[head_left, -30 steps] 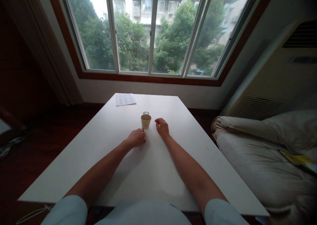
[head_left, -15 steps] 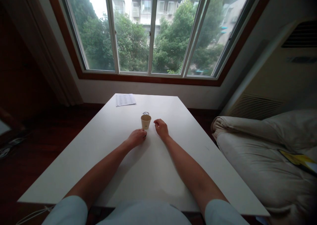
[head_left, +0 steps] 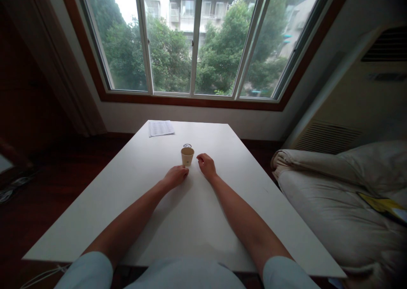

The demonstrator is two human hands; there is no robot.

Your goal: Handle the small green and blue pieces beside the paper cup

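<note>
A beige paper cup (head_left: 187,157) stands upright on the white table (head_left: 187,229), its open mouth facing up. My left hand (head_left: 177,176) rests at the near left foot of the cup, fingers curled closed; whatever they hold, if anything, is too small to make out. To the right of the cup is my right hand (head_left: 206,166), a small gap away from it, with the fingers bent inward towards the thumb. Any small thing in that pinch cannot be seen. Just behind the cup lies a small dark-rimmed, looped object (head_left: 187,145), partly hidden by it.
Printed paper sheets (head_left: 161,128) lie at the table's far left corner. Past the far edge is a wall with a wide window (head_left: 193,43). Folded pale bedding (head_left: 330,195) is on the right, and white cables (head_left: 41,276) hang by the near left corner.
My right hand has shifted very slightly left, towards the cup. The left fingertips have turned a little, and a dark speck seen at them before no longer shows. The cup has not moved.
</note>
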